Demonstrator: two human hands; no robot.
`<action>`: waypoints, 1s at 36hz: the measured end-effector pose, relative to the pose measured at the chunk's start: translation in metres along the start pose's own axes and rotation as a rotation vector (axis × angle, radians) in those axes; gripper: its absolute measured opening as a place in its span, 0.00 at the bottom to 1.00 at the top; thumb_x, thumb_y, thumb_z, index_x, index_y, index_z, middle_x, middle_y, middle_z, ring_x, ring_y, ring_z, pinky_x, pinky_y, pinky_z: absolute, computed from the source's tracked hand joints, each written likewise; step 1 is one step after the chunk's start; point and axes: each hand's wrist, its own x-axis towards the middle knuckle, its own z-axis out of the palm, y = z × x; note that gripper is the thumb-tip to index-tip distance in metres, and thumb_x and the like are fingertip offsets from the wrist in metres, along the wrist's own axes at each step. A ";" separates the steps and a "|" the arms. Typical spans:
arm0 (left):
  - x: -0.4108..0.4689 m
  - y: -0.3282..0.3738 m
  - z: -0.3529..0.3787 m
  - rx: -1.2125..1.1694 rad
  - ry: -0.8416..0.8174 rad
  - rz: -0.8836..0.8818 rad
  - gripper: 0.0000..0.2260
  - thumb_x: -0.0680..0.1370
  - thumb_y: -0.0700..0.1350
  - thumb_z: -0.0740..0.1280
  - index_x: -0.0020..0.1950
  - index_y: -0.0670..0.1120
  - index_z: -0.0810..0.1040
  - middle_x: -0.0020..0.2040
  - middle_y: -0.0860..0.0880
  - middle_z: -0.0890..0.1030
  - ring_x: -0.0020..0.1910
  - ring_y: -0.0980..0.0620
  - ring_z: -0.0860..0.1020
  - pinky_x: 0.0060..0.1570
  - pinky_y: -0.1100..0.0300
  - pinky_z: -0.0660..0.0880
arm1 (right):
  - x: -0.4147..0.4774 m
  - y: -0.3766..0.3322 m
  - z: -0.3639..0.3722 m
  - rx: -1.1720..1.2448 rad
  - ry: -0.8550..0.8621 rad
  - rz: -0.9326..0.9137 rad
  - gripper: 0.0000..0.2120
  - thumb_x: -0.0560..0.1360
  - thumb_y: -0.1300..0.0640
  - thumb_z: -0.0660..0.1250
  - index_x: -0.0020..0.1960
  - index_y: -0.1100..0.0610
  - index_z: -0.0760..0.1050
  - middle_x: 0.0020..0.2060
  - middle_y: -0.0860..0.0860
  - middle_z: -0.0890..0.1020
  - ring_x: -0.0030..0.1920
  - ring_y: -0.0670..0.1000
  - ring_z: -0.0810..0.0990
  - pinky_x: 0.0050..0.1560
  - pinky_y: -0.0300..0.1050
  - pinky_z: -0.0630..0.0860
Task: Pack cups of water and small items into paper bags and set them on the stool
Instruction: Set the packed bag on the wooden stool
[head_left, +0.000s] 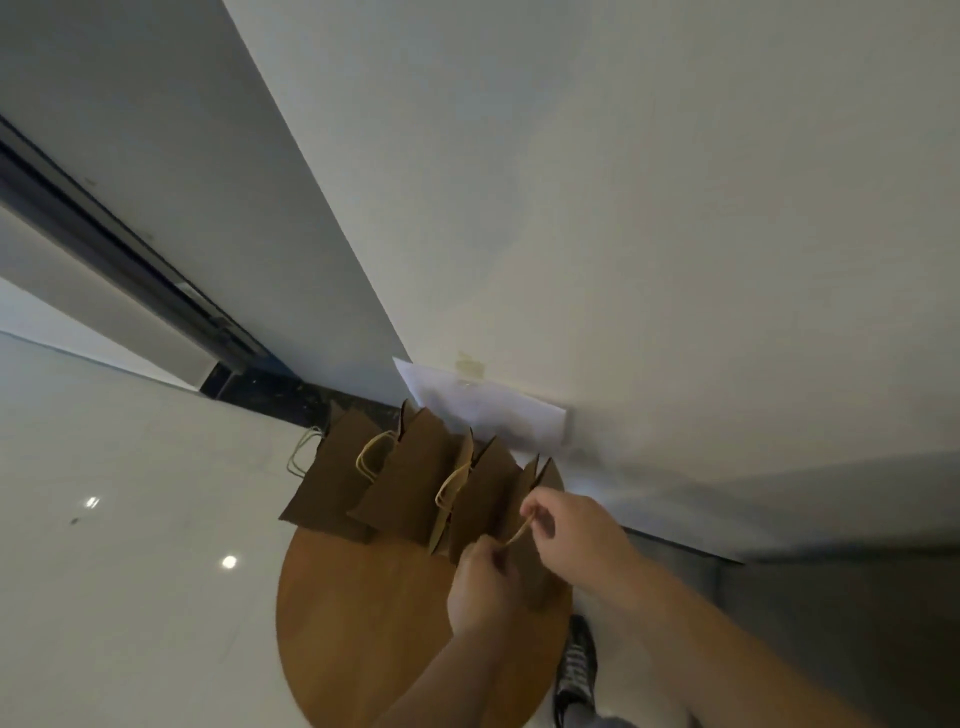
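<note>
Against the white wall (675, 208), which fills most of the view, we see a glossy pale floor (130, 597) and a round wooden stool (363, 623) just beside the wall. Paper bags (415, 467), brown, stand in a row on the far half of the stool, packed side against side, tops open, cord handles flopping over two of them. We cannot tell what is inside any of them.

The nearest bag (543, 587) sits at the right end of the row, on the stool's edge closest to the wall. The right hand (566, 530) reaches in from the lower right, with thumb and forefinger pinching one end of that bag's handle cord (517, 535). The left hand (483, 587) comes up from below with fingers curled and pinches the other end of the same cord. The cord runs taut between the two hands.

A white sheet of paper (493, 410) is stuck to the wall behind the bags with a strip of yellowish tape (470, 364). A dark shoe (576, 665) shows on the floor beside the stool.
</note>
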 end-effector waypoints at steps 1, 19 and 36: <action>0.004 0.004 0.002 -0.013 0.019 -0.011 0.06 0.82 0.48 0.67 0.48 0.61 0.76 0.47 0.59 0.77 0.43 0.61 0.77 0.47 0.61 0.80 | 0.007 0.002 -0.003 -0.010 -0.004 -0.005 0.09 0.84 0.52 0.64 0.54 0.36 0.72 0.46 0.38 0.79 0.45 0.38 0.78 0.40 0.32 0.70; 0.030 0.024 0.013 0.131 -0.037 -0.030 0.07 0.80 0.48 0.68 0.46 0.59 0.73 0.44 0.58 0.76 0.39 0.59 0.76 0.41 0.61 0.80 | 0.045 0.010 -0.031 -0.018 -0.136 -0.018 0.13 0.83 0.56 0.63 0.65 0.44 0.77 0.49 0.40 0.78 0.49 0.43 0.79 0.50 0.38 0.80; -0.007 0.001 -0.051 -0.048 -0.151 0.208 0.34 0.76 0.66 0.68 0.79 0.62 0.60 0.77 0.57 0.66 0.75 0.52 0.66 0.75 0.46 0.70 | -0.021 -0.027 -0.016 0.018 0.081 0.113 0.26 0.84 0.50 0.62 0.80 0.40 0.63 0.72 0.45 0.72 0.66 0.47 0.77 0.64 0.42 0.77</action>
